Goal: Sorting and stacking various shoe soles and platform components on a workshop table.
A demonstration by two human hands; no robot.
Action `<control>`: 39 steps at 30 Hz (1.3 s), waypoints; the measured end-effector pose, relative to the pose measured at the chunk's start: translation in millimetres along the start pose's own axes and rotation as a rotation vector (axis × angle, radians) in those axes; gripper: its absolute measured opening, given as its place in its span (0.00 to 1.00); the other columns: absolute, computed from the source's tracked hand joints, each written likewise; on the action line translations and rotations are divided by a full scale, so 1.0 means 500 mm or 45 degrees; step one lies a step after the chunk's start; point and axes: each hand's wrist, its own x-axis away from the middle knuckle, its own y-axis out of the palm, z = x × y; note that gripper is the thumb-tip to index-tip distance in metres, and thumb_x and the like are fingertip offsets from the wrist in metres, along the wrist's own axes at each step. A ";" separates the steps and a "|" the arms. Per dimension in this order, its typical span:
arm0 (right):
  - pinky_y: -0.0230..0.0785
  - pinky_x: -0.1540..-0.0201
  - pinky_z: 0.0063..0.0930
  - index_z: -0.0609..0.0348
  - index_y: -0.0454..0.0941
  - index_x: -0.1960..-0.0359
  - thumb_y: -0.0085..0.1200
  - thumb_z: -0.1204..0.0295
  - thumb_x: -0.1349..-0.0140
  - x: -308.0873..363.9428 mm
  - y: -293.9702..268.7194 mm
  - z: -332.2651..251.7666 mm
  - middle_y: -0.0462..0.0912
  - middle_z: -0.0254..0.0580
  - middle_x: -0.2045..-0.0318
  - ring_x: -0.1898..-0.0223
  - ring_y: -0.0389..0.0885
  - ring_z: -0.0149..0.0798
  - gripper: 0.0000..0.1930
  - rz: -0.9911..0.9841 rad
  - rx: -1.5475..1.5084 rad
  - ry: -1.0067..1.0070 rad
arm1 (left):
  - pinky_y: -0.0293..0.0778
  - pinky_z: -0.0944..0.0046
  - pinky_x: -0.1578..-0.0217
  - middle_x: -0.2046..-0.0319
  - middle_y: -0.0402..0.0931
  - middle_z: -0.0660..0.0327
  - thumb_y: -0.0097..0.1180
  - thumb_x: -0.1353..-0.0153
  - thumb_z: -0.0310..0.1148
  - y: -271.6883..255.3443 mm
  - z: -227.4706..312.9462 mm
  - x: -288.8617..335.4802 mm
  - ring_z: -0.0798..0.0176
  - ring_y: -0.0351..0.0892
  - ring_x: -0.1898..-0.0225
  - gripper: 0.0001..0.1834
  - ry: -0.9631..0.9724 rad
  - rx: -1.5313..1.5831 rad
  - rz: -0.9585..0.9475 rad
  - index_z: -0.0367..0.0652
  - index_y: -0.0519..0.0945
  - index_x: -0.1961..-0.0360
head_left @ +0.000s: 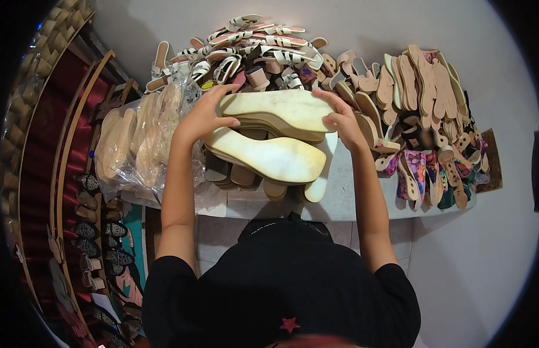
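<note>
A stack of cream and tan shoe soles stands in front of me on the table. The upper sole (275, 107) lies crosswise at the far side of the stack, between my two hands. My left hand (208, 113) grips its left end, with the thumb on the near side and the fingers over the far side. At the other end my right hand (343, 119) holds it, thumb and fingers bent around the edge. Nearer to me lies another pale sole (281, 159), its broad square toe to the right. Several more soles (275, 190) poke out beneath.
Strappy black-and-white sandals (240, 43) are heaped behind the stack. Bagged soles (150, 127) lie at left, tan insoles (423, 81) and flowered shoe parts (411, 171) at right on the white table (362, 200). Shoe racks (86, 168) line the left side.
</note>
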 end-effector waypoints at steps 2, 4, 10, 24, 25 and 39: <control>0.56 0.45 0.21 0.62 0.68 0.45 0.40 0.82 0.57 -0.003 0.012 0.001 0.69 0.40 0.45 0.44 0.65 0.32 0.30 -0.021 0.023 0.017 | 0.62 0.59 0.44 0.49 0.71 0.56 0.68 0.63 0.28 0.007 -0.031 -0.017 0.55 0.68 0.46 0.36 -0.093 0.026 -0.185 0.43 0.71 0.46; 0.53 0.41 0.23 0.61 0.67 0.45 0.42 0.80 0.56 -0.005 0.013 0.015 0.69 0.41 0.46 0.43 0.64 0.34 0.30 -0.047 0.086 0.014 | 0.64 0.60 0.45 0.50 0.72 0.57 0.68 0.64 0.27 0.013 -0.053 -0.023 0.55 0.70 0.48 0.36 -0.097 0.001 -0.231 0.43 0.72 0.47; 0.54 0.41 0.32 0.53 0.67 0.45 0.52 0.70 0.53 0.010 0.007 0.051 0.70 0.45 0.47 0.45 0.64 0.42 0.28 0.073 0.701 0.028 | 0.68 0.61 0.49 0.55 0.75 0.54 0.68 0.64 0.24 0.021 -0.087 -0.042 0.54 0.74 0.53 0.32 -0.097 -0.024 -0.277 0.41 0.75 0.51; 0.45 0.35 0.43 0.54 0.66 0.44 0.57 0.64 0.51 0.019 0.015 0.053 0.65 0.52 0.42 0.34 0.49 0.55 0.29 0.014 0.742 0.005 | 0.69 0.62 0.50 0.55 0.75 0.56 0.67 0.61 0.24 0.014 -0.102 -0.040 0.56 0.73 0.53 0.29 -0.109 0.011 -0.269 0.42 0.77 0.52; 0.46 0.35 0.43 0.55 0.66 0.44 0.56 0.64 0.50 0.019 0.014 0.054 0.66 0.52 0.42 0.34 0.50 0.55 0.29 0.005 0.740 -0.014 | 0.69 0.62 0.50 0.55 0.75 0.56 0.67 0.61 0.24 0.017 -0.108 -0.040 0.56 0.73 0.53 0.29 -0.117 0.003 -0.278 0.42 0.77 0.52; 0.53 0.40 0.35 0.58 0.67 0.45 0.49 0.66 0.43 0.050 0.014 0.059 0.65 0.50 0.44 0.42 0.63 0.44 0.22 0.135 0.887 -0.283 | 0.68 0.64 0.51 0.55 0.75 0.55 0.52 0.39 0.39 0.010 -0.106 0.044 0.60 0.73 0.55 0.20 -0.306 0.396 0.032 0.38 0.74 0.50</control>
